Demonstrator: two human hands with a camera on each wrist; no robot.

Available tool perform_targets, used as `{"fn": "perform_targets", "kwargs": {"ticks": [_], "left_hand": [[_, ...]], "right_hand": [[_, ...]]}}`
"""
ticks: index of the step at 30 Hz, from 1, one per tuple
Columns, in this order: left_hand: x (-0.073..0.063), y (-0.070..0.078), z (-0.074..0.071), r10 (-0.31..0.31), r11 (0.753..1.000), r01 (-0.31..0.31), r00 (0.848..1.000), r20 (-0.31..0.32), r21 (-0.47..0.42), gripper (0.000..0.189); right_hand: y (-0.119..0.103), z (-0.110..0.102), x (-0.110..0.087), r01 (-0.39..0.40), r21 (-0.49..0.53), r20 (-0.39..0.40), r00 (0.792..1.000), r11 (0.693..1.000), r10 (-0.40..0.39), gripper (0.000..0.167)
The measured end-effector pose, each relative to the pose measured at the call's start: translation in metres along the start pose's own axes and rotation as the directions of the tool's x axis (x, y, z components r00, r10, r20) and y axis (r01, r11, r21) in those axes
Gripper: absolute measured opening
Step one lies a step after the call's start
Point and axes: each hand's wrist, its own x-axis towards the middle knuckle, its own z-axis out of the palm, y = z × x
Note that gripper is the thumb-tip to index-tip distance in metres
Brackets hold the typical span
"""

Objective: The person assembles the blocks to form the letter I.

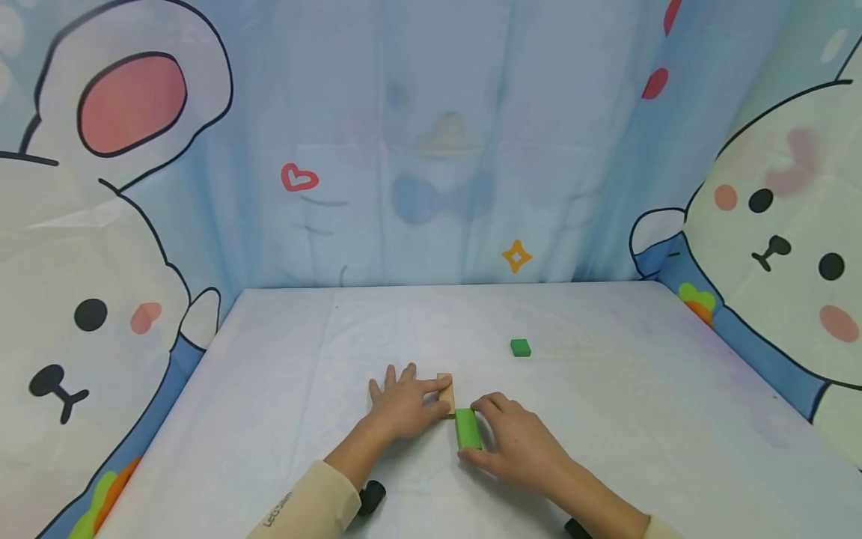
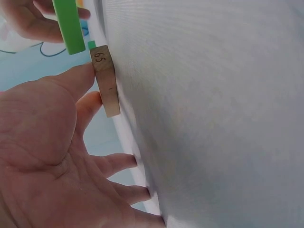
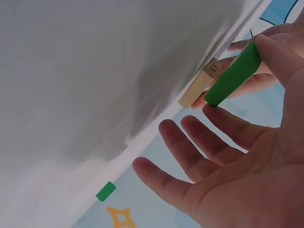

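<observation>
A plain wooden block [image 1: 446, 397], marked "65" on its end, lies on the table. My left hand [image 1: 402, 408] has its thumb and index fingertips against its upper side, one near each end; the other fingers are spread toward the cloth. To its right, my right hand [image 1: 515, 442] pinches a bright green block [image 1: 468, 429] by its two ends, between thumb and index finger. In the right wrist view the green block [image 3: 233, 73] is tilted and raised off the cloth beside the wooden block [image 3: 197, 88]. The right hand's other fingers extend loosely.
A small green block [image 1: 521, 347] lies farther back on the white-covered table [image 1: 303, 352]. A printed curtain [image 1: 431, 172] with cartoon animals rises behind the table and along both sides. Dark wrist gear [image 1: 371, 498] sits by the left sleeve.
</observation>
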Motion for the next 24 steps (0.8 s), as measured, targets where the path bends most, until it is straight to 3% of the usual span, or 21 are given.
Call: {"fn": "perform_targets", "kwargs": {"ticks": [24], "left_hand": [[0.0001,0.0,-0.0005,0.012,1.0,-0.012,1.0,-0.007,0.015,0.048]], "right_hand": [[-0.0074,0.0087,0.0066,0.052,-0.008,0.031,0.998,0.999,-0.052,0.069]]}}
